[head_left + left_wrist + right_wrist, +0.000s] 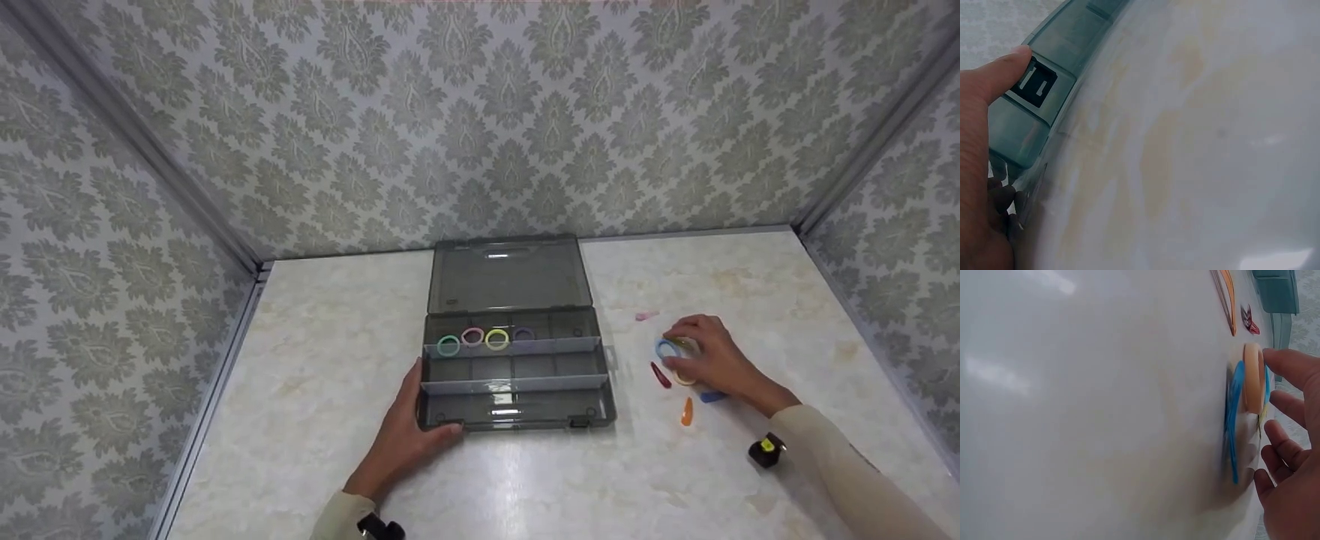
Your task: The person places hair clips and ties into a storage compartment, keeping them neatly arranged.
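My left hand (405,435) holds the near left corner of a grey see-through compartment box (525,426); its thumb lies on the front edge, beside a latch (1039,84). Green (439,348), pink (472,344), yellow (487,340) and purple (515,335) hair ties stand in the box's back row. Right of the box, my right hand (712,367) pinches a light blue hair tie (658,348) between thumb and finger. Close under that hand are a peach hair tie (1252,379) and a blue snap clip (1234,422). A yellowish clip is partly hidden by the fingers.
Red (660,374), orange (687,412) and pink (646,316) snap clips lie on the marbled table (337,322) around the right hand. The box's lid (510,277) lies folded back toward the patterned wall (480,150). More patterned panels stand at both sides.
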Motion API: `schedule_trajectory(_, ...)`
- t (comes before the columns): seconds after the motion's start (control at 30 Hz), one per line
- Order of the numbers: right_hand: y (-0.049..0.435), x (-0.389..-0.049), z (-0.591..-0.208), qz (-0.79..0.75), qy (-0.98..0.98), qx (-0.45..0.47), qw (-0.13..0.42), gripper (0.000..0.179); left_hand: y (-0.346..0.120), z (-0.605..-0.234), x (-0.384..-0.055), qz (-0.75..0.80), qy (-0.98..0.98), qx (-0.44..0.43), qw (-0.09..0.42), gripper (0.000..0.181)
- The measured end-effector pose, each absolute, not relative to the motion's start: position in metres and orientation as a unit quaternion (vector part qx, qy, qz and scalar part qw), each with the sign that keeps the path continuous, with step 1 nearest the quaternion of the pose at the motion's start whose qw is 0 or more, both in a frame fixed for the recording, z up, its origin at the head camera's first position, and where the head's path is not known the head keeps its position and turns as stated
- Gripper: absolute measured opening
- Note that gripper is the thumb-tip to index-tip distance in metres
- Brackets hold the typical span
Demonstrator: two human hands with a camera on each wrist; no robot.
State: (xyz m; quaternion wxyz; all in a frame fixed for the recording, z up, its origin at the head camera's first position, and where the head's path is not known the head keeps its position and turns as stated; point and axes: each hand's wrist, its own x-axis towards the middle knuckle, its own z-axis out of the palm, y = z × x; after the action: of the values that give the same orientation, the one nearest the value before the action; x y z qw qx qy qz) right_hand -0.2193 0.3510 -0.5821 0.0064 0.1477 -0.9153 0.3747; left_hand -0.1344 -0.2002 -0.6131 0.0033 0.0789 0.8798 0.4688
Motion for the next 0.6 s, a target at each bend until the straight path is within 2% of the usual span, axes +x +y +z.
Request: schedule_trajectory(0.6,0.3507,-0.2211,-0.5831,0.357,-0.92,0.163,0.022,0.037,-0.1995,-0.6113,-0.1339,0.48,0.873,0.086,0.004,0.134)
